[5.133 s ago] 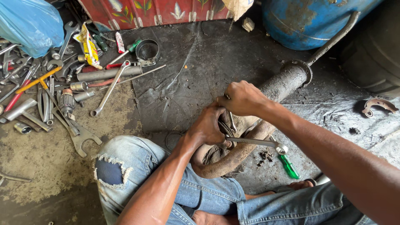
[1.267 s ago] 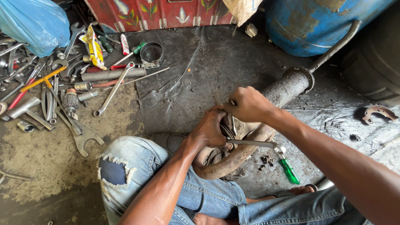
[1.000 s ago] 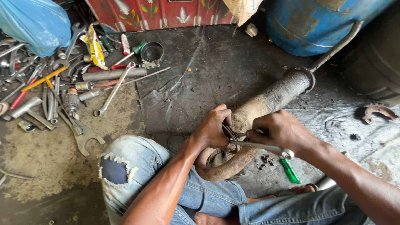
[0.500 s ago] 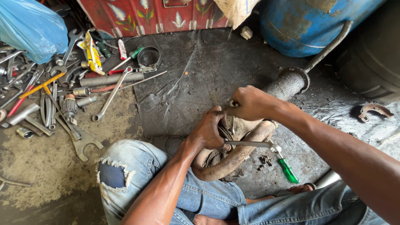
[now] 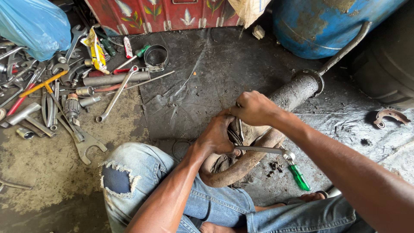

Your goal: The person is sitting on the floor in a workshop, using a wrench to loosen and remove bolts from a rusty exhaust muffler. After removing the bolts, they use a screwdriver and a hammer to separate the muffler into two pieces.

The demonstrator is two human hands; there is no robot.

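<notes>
A rusty bent exhaust pipe (image 5: 241,166) lies across my lap and runs up to a dark cylindrical muffler (image 5: 297,88). My left hand (image 5: 217,136) is closed around the pipe's joint near a clamp. Just above it, my right hand (image 5: 254,108) is closed on a thin metal tool (image 5: 239,126) that points down into the joint. A ratchet wrench (image 5: 263,150) sticks out of the joint to the right, with no hand on it. A green-handled screwdriver (image 5: 299,177) lies on the floor beyond its end.
Several spanners, sockets and bars (image 5: 64,103) lie scattered on the floor at left, beside a blue plastic bag (image 5: 34,26). A metal ring clamp (image 5: 155,56) lies near a red painted panel (image 5: 164,13). A blue drum (image 5: 327,26) stands at back right, and a curved metal piece (image 5: 388,116) lies at right.
A second ago my right hand was down on the ratchet handle; it has come back up to the top of the joint. My left hand has stayed on the pipe.
</notes>
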